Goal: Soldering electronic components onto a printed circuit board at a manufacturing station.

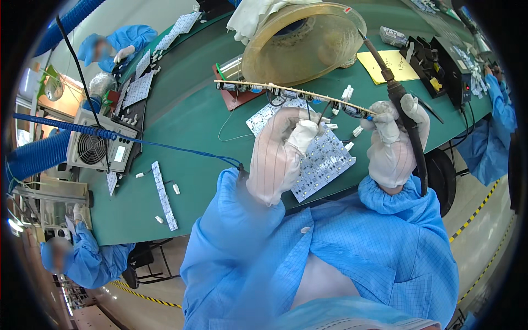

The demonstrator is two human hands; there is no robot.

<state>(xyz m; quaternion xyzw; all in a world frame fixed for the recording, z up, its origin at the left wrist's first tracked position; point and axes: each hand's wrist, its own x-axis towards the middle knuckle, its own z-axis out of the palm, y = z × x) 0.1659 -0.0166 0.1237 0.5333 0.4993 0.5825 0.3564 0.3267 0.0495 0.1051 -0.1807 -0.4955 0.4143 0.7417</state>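
My right hand (393, 143), in a white glove, is closed around a soldering iron (391, 80). The iron's tip points up and away to the left, and its thick cable runs down over my sleeve. The same hand's fingertips pinch the right end of a long narrow circuit board (294, 89), held edge-on above the table with components on its underside. My gloved left hand (280, 154) is closed just below the board's middle. Thin dark lines, perhaps wires, run from its fingertips to the board. Beneath lie white LED panels (324, 165) with small connectors.
A large cloudy round fume hood (308, 47) stands behind the board. At right are yellow paper (389, 67), tweezers (429, 110) and a black soldering station (452, 71). An LED strip (164, 195) and a fan unit (102, 143) are left. Co-workers in blue sit around.
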